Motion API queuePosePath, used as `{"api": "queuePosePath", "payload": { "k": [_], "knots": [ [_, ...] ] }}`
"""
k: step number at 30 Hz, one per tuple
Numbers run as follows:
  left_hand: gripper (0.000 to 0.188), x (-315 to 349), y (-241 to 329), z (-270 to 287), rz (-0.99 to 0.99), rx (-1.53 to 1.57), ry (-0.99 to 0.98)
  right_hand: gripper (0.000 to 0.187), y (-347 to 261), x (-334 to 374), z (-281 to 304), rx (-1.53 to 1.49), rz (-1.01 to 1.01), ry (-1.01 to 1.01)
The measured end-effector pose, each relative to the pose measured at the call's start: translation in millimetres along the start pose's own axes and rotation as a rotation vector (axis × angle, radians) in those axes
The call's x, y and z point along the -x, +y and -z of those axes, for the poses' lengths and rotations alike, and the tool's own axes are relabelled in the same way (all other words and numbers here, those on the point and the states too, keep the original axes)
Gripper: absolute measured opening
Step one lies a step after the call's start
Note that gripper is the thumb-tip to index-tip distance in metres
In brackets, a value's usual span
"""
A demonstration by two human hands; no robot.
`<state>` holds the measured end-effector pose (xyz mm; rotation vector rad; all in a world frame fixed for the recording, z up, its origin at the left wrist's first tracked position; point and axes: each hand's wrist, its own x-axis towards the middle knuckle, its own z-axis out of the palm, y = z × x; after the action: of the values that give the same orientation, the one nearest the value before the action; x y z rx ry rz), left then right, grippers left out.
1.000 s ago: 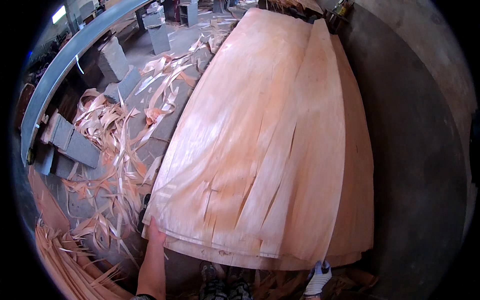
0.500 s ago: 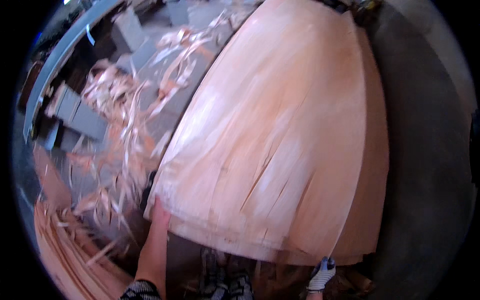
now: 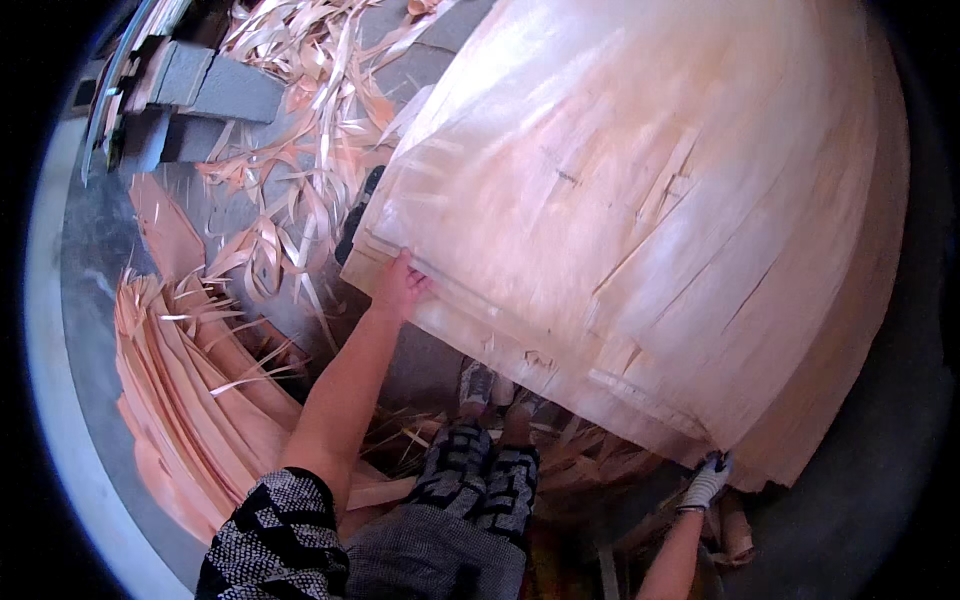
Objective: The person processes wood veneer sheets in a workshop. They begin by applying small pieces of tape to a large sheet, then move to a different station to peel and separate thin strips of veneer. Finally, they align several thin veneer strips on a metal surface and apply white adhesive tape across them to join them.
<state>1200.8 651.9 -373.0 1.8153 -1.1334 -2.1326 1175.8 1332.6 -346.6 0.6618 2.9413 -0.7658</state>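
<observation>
A large pale wood veneer sheet lies on a stack of similar sheets, with long splits in its near half. My bare left hand grips its near edge close to the left corner. At the near right, my right hand, in a white glove with dark fingertips, is closed on the edge of the upper sheet. Another sheet shows beneath it on the right. The undersides of the sheets and some of my fingers are hidden.
Curled veneer strips litter the floor at the left. A pile of veneer pieces lies near my left arm. Grey blocks stand at the far left. Scraps surround my shoes below the near edge.
My view has tilted and turned, so the sheet sits higher and further right in the picture. Both hands remain at the near edge, and more of my arms and legs shows.
</observation>
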Motion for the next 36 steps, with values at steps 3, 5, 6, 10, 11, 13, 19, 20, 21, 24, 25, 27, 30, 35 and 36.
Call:
{"api": "queuePosePath", "payload": {
  "k": [3, 5, 6, 10, 11, 13, 19, 20, 21, 24, 25, 27, 30, 35, 36],
  "knots": [
    [0.029, -21, -4, 24, 0.015, -0.074, 0.11, 0.042, -35, 1, -9, -0.429, -0.316, -0.212],
    [0.024, -25, 3, 45, 0.03, -0.157, 0.093, 0.042, -69, -2, -4, -0.449, -0.486, -0.39],
    [0.021, -19, 9, 25, 0.036, -0.233, 0.013, 0.04, -15, -6, -3, -0.431, -0.333, -0.261],
    [0.015, 5, 20, 3, -0.066, -0.221, 0.122, 0.033, -15, -2, -31, -0.427, -0.535, -0.161],
    [0.014, 8, 25, 0, -0.071, -0.23, 0.148, 0.033, -15, -5, -28, -0.409, -0.471, -0.14],
    [0.014, 9, 24, -1, -0.069, -0.241, 0.163, 0.032, 5, 3, -29, -0.372, -0.343, -0.083],
    [0.012, 4, 24, 11, -0.049, -0.236, 0.156, 0.036, -2, 9, -29, -0.276, -0.327, -0.062],
    [0.011, 3, 25, 15, -0.052, -0.23, 0.143, 0.036, -2, 8, -29, -0.271, -0.311, -0.038],
    [0.01, 1, 26, 19, -0.055, -0.225, 0.13, 0.037, -3, 7, -30, -0.322, -0.361, -0.044],
    [0.008, -2, 26, 22, -0.031, -0.22, 0.158, 0.038, -4, 7, -31, -0.369, -0.402, -0.042],
    [0.007, -2, 26, 22, -0.032, -0.228, 0.154, 0.038, -4, 6, -31, -0.31, -0.344, -0.03],
    [0.006, 0, 24, 15, -0.031, -0.249, 0.136, 0.039, 6, 6, -32, -0.241, -0.27, -0.028],
    [0.007, -13, 22, 27, -0.043, -0.154, 0.087, 0.041, 13, 4, -32, -0.239, -0.229, -0.055],
    [0.013, -10, 25, 18, -0.006, -0.292, 0.139, 0.044, 1, 4, -23, -0.223, -0.217, -0.106],
    [0.017, -4, 30, 17, -0.019, -0.359, 0.151, 0.045, -13, 8, -20, -0.143, -0.195, -0.159]
  ]
}}
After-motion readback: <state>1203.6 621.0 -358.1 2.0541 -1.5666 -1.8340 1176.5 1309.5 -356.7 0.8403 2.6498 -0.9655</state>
